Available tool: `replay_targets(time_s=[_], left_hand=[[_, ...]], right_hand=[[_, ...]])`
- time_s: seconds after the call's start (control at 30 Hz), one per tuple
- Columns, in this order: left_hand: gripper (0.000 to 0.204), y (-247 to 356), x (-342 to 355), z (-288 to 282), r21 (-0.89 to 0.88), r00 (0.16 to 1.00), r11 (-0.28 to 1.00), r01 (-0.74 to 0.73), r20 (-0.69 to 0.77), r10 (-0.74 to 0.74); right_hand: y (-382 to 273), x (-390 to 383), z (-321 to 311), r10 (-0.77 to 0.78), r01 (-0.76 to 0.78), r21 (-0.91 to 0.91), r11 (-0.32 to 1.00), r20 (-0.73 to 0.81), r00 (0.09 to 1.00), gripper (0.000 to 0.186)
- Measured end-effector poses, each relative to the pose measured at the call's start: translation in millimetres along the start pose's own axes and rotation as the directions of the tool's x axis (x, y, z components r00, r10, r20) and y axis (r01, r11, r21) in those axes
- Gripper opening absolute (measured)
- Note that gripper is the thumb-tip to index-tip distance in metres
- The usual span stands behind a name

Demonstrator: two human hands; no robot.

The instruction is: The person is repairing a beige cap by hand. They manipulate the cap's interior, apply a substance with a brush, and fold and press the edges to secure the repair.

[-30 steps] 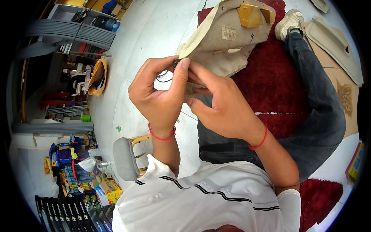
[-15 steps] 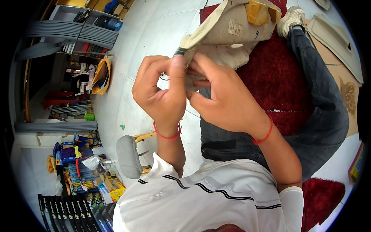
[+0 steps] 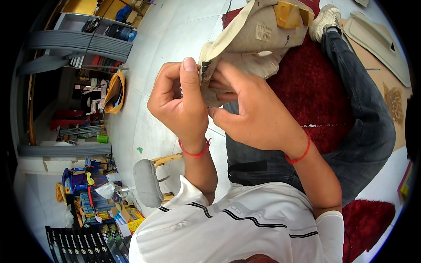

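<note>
A beige trim panel (image 3: 245, 37), apparently covered in a leather-like material, stretches up from my hands, its rough inner side carrying a white label and yellow tape. My right hand (image 3: 252, 103) is closed on its lower left end, with the fingers tucked behind the folded edge and the thumb below. Beside that edge is my left hand (image 3: 180, 103), its thumb raised near a dark patch on the edge and its fingers curled. A tiny dark bit shows among the left fingers, too small to name.
My outstretched leg (image 3: 359, 87) lies right of a red rug (image 3: 311, 101). Another beige panel (image 3: 377, 48) rests on cardboard at the far right. A grey-padded wooden stool (image 3: 148, 182) stands at my left, with packed shelves and boxes (image 3: 127, 217) beyond it.
My left thumb has drawn back from the panel's edge, uncovering the dark patch. The thin dark curved thing by the left fingers is now mostly hidden. The right hand keeps its hold.
</note>
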State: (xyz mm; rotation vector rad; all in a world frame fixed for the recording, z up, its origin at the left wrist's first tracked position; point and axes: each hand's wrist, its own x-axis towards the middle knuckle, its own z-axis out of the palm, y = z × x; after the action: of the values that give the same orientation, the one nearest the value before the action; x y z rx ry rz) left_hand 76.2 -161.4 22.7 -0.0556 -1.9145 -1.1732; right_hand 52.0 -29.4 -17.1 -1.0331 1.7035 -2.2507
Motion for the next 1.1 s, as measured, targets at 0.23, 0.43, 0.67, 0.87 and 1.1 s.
replay_targets(time_s=[0.23, 0.43, 0.67, 0.87, 1.1], left_hand=[[0.013, -2, -3, -5, 0.216, 0.975, 0.951, -0.22, 0.086, 0.206], [0.012, -7, 1, -3, -0.003, 0.988, 0.989, -0.151, 0.026, 0.151], [0.011, -10, 0, -1, 0.18, 0.947, 0.93, -0.322, 0.07, 0.314], [0.011, -10, 4, -3, -0.014, 0.985, 0.991, -0.135, 0.11, 0.136], [0.009, -4, 3, 5, 0.003, 0.99, 0.992, -0.125, 0.071, 0.125]], right_hand=[[14, 1, 4, -0.107, 0.11, 0.036, 0.993, -0.096, 0.99, 0.03], [-2, 0, -3, 0.028, -0.028, 0.017, 0.999, 0.018, 0.999, 0.047], [12, 1, 0, -0.101, 0.101, -0.002, 0.995, -0.091, 0.991, 0.03], [1, 0, -3, 0.002, -0.001, 0.052, 0.999, -0.03, 1.0, 0.042], [4, -1, -3, -0.027, 0.029, 0.036, 0.999, -0.052, 0.998, 0.038]])
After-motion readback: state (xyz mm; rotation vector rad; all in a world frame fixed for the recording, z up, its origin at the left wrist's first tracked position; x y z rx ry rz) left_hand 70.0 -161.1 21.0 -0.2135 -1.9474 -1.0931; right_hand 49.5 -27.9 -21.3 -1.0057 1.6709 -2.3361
